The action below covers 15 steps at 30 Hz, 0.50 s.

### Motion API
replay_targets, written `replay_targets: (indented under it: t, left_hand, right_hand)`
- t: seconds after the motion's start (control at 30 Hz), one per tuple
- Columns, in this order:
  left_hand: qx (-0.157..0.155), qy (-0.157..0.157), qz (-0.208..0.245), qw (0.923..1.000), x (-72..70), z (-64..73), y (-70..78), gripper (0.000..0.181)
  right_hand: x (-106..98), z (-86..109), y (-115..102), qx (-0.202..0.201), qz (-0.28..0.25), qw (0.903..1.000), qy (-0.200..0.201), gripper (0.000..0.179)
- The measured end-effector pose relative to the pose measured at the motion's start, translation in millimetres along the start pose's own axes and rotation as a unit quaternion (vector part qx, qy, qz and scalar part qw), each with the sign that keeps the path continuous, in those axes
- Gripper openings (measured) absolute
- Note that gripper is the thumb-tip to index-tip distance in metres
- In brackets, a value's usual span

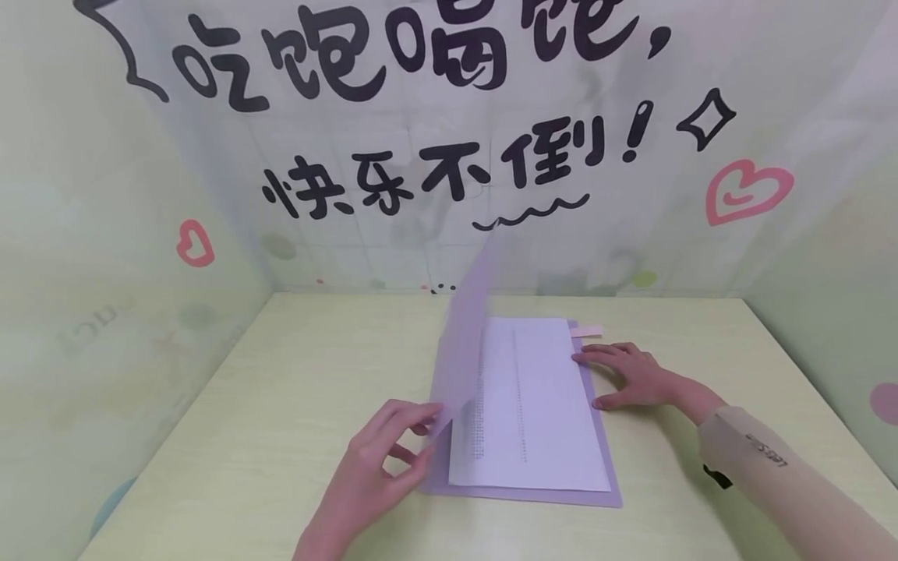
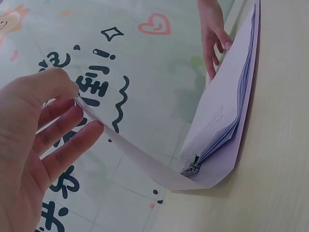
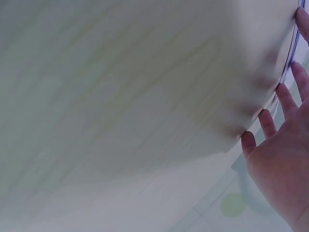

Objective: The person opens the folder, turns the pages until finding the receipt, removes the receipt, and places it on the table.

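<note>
A purple folder (image 1: pixel 617 499) lies on the table with its front cover (image 1: pixel 466 312) raised upright. Inside it rests a stack of white printed paper (image 1: pixel 554 405). My left hand (image 1: pixel 382 452) pinches the cover's near edge between thumb and fingers. In the left wrist view a metal clip (image 2: pixel 192 166) shows at the fold, beside the paper. The right hand (image 1: pixel 638 378), fingers spread, touches the folder's right edge; in the right wrist view its fingertips (image 3: pixel 248 137) meet the tabletop and the paper's edge. A pink tab (image 1: pixel 588 331) sticks out at the folder's upper right.
The pale wooden table (image 1: pixel 295 374) extends on both sides of the folder. A whitish curtain (image 1: pixel 337 257) with black lettering and pink hearts hangs behind and at the sides. A light sleeve (image 1: pixel 779 467) covers the right forearm.
</note>
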<state>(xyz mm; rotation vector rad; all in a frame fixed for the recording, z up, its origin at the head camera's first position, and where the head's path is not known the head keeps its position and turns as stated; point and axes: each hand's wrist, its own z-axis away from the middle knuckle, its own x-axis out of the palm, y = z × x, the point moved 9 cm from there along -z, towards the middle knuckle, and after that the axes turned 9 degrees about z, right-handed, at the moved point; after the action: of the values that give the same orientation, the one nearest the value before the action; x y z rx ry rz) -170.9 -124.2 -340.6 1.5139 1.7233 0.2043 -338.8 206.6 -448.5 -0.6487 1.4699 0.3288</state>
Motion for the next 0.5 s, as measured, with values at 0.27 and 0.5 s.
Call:
replay_targets:
  t: [0.27,0.5]
  left_hand:
    - [0.048,0.064,-0.008,0.9968,-21.9,-4.8,11.8,0.069]
    - [0.071,0.099,-0.004,0.9926,-42.6,-19.1,25.6,0.064]
  right_hand:
    - [1,-0.5,1,-0.009,0.014,0.9999,0.0,0.077]
    - [1,0.1,0,-0.013,0.012,0.9998,0.003,0.077]
